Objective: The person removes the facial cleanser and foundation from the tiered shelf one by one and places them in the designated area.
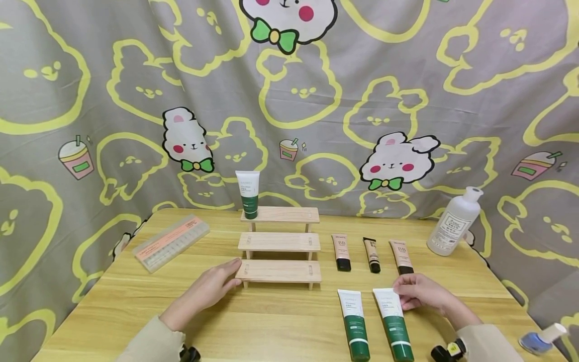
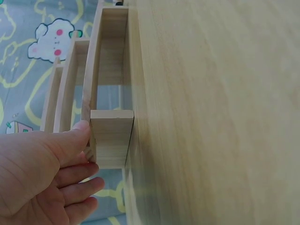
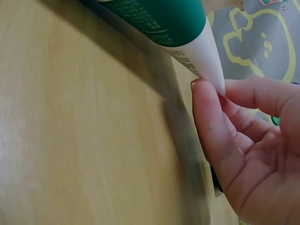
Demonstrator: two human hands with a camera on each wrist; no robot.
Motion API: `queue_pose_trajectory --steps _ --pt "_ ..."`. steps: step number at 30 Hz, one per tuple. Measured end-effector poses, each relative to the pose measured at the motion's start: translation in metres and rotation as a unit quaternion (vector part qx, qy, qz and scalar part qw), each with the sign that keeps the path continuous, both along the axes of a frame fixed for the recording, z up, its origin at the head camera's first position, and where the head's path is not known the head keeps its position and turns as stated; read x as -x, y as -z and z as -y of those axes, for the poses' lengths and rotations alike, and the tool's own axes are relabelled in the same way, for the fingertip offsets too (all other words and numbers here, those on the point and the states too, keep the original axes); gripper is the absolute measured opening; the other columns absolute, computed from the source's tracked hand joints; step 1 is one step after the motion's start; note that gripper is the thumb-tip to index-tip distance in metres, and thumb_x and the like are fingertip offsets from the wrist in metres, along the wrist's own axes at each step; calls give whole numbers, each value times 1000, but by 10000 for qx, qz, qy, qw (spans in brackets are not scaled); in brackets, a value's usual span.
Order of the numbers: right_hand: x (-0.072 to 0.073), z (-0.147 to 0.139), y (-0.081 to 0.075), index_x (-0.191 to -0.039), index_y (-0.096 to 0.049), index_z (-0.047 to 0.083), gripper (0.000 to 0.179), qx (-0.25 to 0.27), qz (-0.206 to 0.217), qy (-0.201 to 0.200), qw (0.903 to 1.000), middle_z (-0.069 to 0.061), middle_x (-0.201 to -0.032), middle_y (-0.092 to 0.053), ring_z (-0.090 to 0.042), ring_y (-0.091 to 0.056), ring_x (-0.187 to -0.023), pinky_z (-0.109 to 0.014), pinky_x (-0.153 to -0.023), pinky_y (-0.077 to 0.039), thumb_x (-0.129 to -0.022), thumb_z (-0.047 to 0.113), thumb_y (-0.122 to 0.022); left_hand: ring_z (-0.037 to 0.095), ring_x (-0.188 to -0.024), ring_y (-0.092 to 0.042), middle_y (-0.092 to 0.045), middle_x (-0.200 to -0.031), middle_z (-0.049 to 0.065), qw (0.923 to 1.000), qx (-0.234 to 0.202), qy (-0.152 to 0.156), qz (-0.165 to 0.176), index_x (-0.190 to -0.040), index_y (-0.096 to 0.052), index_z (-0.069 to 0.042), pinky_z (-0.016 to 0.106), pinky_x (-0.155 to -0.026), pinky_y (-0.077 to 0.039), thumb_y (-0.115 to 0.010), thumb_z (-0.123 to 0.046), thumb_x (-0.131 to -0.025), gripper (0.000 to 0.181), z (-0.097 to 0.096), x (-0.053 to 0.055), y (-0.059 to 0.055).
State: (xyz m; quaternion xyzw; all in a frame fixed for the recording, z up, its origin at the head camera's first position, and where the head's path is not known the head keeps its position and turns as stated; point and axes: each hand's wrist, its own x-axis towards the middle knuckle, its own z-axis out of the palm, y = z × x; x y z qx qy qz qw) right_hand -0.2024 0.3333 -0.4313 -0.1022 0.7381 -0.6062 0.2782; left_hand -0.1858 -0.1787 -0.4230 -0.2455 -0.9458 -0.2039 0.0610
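Observation:
A stepped wooden display stand [image 1: 278,271] with three tiers stands on the table. My left hand [image 1: 214,284] is at the left end of its lowest tier; in the left wrist view my left thumb and index finger pinch the end of the board [image 2: 93,101]. My right hand [image 1: 422,291] pinches the white flat end of a green and white cream tube [image 1: 393,324], also seen in the right wrist view as a tube [image 3: 161,23] with its printed side. A matching tube [image 1: 354,324] lies to its left. Another such tube [image 1: 248,196] stands upright on the top tier.
Behind my right hand lie two pink BB cream tubes [image 1: 342,251] [image 1: 401,255] and a smaller black-capped tube [image 1: 372,254]. A white bottle [image 1: 454,223] stands at back right, a blue nail polish bottle [image 1: 540,339] at front right. A flat case [image 1: 172,244] lies at left.

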Motion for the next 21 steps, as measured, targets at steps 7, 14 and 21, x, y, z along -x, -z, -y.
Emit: queue_pose_trajectory --steps 7,14,21 --pt "1 -1 2 -97 -55 -7 16 -151 53 -144 9998 -9 -78 -60 -13 -59 -64 -21 -58 -54 -94 7 -50 34 -119 -46 -45 -132 23 9999 13 -82 137 -129 -47 9 46 -99 -38 -60 -16 -90 48 0 0 -1" --pt "0 -1 3 -99 -56 -8 19 -431 72 -85 9990 -8 -75 -60 -12 -58 -63 -22 -57 -54 -92 9 -53 34 -119 -46 -46 -132 23 9999 3 -74 139 -129 -47 9 46 -98 -38 -60 -16 -90 48 0 0 -1" --pt "1 -2 1 -98 -58 -8 20 -557 48 -90 9984 -7 -73 -60 -11 -59 -62 -21 -56 -54 -91 10 -56 34 -119 -46 -45 -132 23 9999 7 -75 137 -129 -47 9 46 -99 -38 -60 -16 -90 48 0 0 -1"
